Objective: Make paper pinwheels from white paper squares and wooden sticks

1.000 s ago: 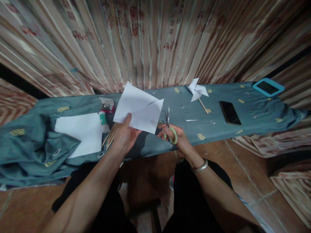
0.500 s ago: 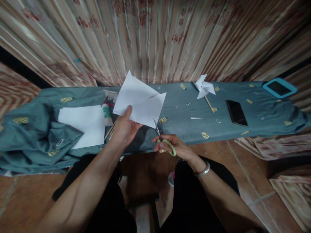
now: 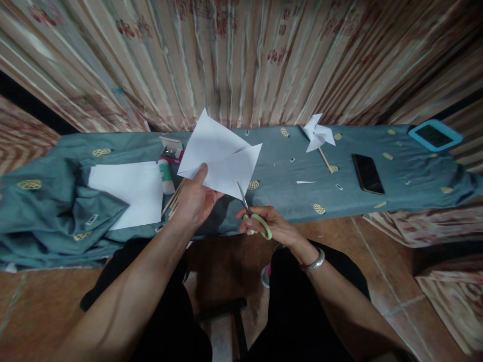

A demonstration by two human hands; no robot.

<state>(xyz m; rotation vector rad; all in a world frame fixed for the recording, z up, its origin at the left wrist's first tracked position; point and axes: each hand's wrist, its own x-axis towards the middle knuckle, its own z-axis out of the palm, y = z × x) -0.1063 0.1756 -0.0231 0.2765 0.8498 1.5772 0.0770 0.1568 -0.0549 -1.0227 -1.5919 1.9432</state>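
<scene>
My left hand pinches a square sheet of white paper at its near left side, thumb on top. The sheet is held up over the cloth, with slits visible in its right and left parts. My right hand grips green-handled scissors, fingers in the loops. Their blades reach the near corner of the sheet. Just beyond my left hand are a glue stick, a small box with metal bits and several thin wooden sticks.
White paper sheets lie at left beside bunched teal cloth. At right are a white paper pinwheel on a stick, a black phone, a blue-framed tablet and a paper sliver. A curtain hangs behind.
The sheet has shifted slightly to the right in my left hand. The scissor blades now lie a little further over its near corner.
</scene>
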